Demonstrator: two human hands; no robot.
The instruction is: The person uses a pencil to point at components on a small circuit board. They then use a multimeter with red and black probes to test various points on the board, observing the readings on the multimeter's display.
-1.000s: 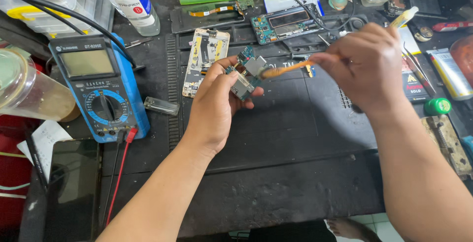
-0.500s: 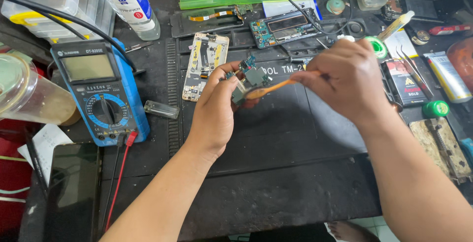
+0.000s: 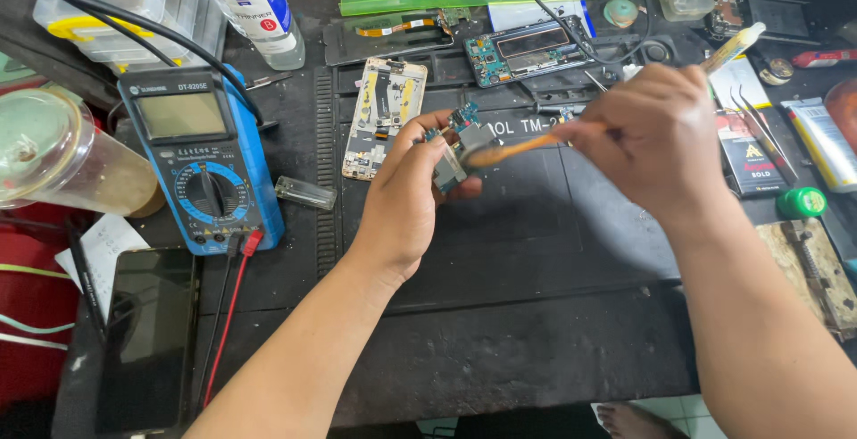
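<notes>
My left hand [image 3: 406,198] holds a small teal circuit board [image 3: 457,142] up over the black work mat [image 3: 500,251], fingers pinching its edges. My right hand [image 3: 656,140] grips a thin brush with an orange tip and pale handle [image 3: 732,48]; the orange tip [image 3: 509,150] touches the board's right side. A stripped phone frame [image 3: 382,116] lies just beyond my left hand. Further back sits an opened phone with a green board [image 3: 527,50].
A blue multimeter [image 3: 198,158] with red and black leads stands at the left, beside a clear plastic cup [image 3: 62,158]. A dark phone [image 3: 147,336] lies at the lower left. A white bottle [image 3: 259,1], tweezers [image 3: 759,126], green cap [image 3: 801,202] and tubes crowd the back and right.
Both hands have kept together over the mat while the view shifted slightly. The brush tip has moved in against the board's lower right side.
</notes>
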